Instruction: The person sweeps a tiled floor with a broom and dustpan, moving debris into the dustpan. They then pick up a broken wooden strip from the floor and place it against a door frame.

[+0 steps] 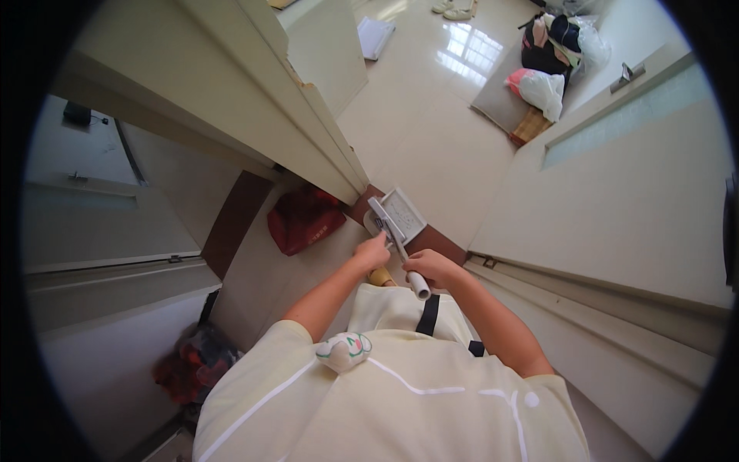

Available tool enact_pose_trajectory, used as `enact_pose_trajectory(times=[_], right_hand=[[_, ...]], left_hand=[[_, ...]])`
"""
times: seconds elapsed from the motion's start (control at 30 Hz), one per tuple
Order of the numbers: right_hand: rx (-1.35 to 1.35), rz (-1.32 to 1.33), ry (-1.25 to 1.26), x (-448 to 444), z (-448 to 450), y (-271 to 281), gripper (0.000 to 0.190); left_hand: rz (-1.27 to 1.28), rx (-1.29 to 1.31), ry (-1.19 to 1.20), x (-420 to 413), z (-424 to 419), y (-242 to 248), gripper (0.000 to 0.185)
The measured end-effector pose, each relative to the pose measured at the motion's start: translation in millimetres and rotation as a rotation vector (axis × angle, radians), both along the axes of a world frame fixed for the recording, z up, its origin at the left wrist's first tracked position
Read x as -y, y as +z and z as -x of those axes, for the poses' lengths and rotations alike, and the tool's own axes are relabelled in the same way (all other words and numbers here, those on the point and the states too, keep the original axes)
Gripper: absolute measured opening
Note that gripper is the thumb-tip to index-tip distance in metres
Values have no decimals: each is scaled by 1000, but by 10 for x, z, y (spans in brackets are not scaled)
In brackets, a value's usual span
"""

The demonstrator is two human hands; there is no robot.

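Observation:
My right hand (430,268) grips a pale tubular handle (419,284), whose round hollow end points up toward me. Down the line of the handle is a pale grey bar-shaped head (385,218). It overlaps a white, shallow dustpan (407,215) with small dark specks on its surface. My left hand (374,252) is beside the lower part of the handle, its index finger extended near the bar-shaped head. Whether the left fingers hold a thin part there is not clear. A yellow slipper (381,277) shows below my hands.
A red bag (306,219) lies on the floor to the left, by a cream door (242,98) with chipped edges. Brown threshold strips (444,243) cross the doorway. On the right stands another door (635,202). Plastic bags (542,92) are piled at upper right.

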State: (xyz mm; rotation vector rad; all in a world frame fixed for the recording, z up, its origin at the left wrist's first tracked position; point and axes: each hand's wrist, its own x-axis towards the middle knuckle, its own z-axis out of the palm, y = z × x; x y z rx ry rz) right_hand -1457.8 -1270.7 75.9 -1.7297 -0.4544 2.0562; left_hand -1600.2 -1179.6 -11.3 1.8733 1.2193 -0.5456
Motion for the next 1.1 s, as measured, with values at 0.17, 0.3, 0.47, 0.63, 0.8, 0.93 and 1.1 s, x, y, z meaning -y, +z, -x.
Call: enact_pose_trajectory(times=[0.17,0.3,0.47,0.63,0.8,0.93,1.1], right_hand=[[-2,-27,150,-284,54,403,20],[-25,-47,37,-281,-138,186,21],[7,-77,211,-345,-57,224,25],[18,-102,251,-488,51,148,28],[-26,-55,164,-547,49,-29,28],[-52,-44,284,-706,22,-2,27],[-100,-11,366,-1124,-177,203,34]], left_hand=[[-13,-10,-73,-12,41,132,62],[33,-41,-93,65,15,72,66],[45,43,-26,179,7,-56,71],[376,322,245,-18,44,87,82],[863,691,188,-220,411,-404,96],[342,669,-255,-306,480,-478,98],[-151,627,-123,-383,189,-607,66]])
